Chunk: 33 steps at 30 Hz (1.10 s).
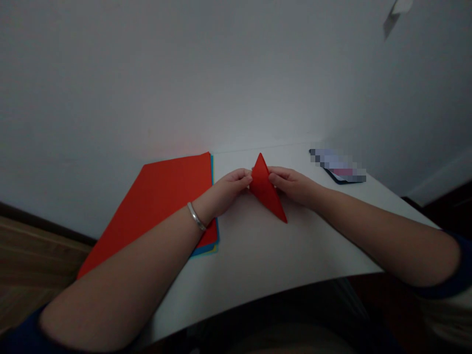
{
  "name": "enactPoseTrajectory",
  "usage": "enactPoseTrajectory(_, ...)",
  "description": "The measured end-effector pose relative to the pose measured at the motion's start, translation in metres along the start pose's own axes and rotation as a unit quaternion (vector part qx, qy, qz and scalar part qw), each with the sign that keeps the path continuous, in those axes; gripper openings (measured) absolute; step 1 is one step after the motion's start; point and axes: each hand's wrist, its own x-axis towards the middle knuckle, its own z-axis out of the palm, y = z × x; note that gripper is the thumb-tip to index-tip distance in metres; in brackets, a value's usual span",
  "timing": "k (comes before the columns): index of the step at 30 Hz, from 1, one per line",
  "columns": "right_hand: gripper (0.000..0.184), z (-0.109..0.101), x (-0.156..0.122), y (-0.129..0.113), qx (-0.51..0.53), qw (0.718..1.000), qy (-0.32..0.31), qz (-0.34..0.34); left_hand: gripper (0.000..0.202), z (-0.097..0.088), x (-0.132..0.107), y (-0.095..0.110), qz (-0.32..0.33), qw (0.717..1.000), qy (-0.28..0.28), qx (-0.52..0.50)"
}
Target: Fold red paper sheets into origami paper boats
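Between my two hands is a piece of folded red paper (262, 182), narrow and pointed at its top and bottom ends. My left hand (238, 184) pinches its left edge, thumb on the near side and the other fingers mostly hidden behind. On the opposite edge, my right hand (289, 183) grips it with the thumb in front, its fingers partly hidden. The paper is held tilted, its lower point toward the right, over the white table (258, 255). A silver bangle (196, 216) circles my left wrist.
A stack of coloured paper sheets (165, 191), red on top with blue and yellow edges below, lies on the left under my left forearm. At the back right rests a flat dark-edged object (339, 167), its top blurred out. A pale wall (236, 73) rises behind the table.
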Motion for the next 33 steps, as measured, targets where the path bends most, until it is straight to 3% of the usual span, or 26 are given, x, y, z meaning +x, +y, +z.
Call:
enactPoseTrajectory(4,0.031,0.000,0.000,0.001,0.012,1.000,0.017,0.018,0.019,0.000,-0.001,0.000,-0.027,0.996,-0.017,-0.087)
enactPoseTrajectory(9,0.020,0.001,-0.001,-0.002,0.036,0.996,0.048,0.070,0.015,0.001,-0.001,0.000,-0.034,0.996,-0.002,-0.083)
enactPoseTrajectory(12,0.025,0.000,-0.001,-0.005,0.047,0.994,0.042,0.085,0.017,0.003,0.000,-0.001,-0.032,0.997,0.012,-0.065)
enactPoseTrajectory(17,0.045,-0.002,-0.001,-0.006,0.022,0.997,-0.004,0.076,0.013,0.007,-0.002,0.001,-0.022,0.998,0.047,-0.026)
enactPoseTrajectory(24,0.047,-0.003,0.000,0.001,-0.095,0.995,-0.013,0.000,0.009,0.011,-0.001,0.001,0.018,0.997,0.075,0.032)
enactPoseTrajectory(30,0.059,-0.001,0.000,0.002,-0.101,0.993,-0.010,-0.060,0.043,0.017,-0.004,-0.004,0.120,0.979,0.112,0.117)
enactPoseTrajectory(33,0.063,0.002,0.000,-0.001,-0.065,0.996,-0.014,-0.052,0.056,0.020,-0.008,-0.001,0.177,0.955,0.083,0.223)
